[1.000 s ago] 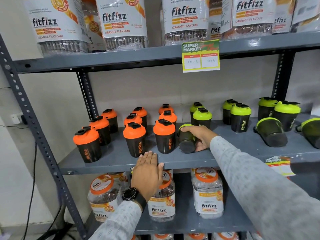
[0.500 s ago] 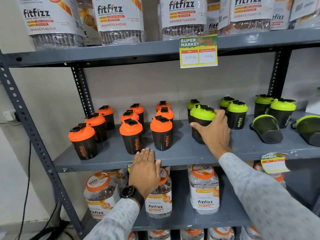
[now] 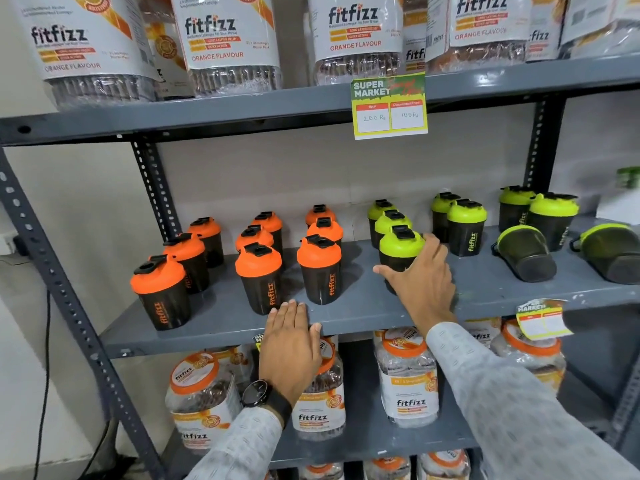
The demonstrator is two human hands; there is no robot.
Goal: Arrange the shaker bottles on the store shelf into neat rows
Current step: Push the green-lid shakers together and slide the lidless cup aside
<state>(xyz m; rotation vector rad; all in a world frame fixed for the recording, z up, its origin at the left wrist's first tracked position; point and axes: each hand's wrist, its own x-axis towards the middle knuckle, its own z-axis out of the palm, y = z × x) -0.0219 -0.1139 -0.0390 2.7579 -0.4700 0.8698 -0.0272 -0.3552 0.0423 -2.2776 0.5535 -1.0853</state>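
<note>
I am looking at a shop. A grey slotted-steel shelf (image 3: 346,318) carries shaker bottles (image 3: 320,268) in rows, a "Super Market" price tag (image 3: 389,105) shows MRP and discounted price, and fitfizz jars (image 3: 408,379) fill the tiers above and below.

"fitfizz" runs up the orange-lidded shaker bottles (image 3: 320,268) and labels the jars (image 3: 353,32), which add "ORANGE FLAVOUR"; the price tag (image 3: 389,105) reads "SUPER MARKET", "200 Rs", "100 Rs"

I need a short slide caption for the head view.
Right hand grips an upright green-lidded shaker; left hand rests on the shelf edge.
</note>
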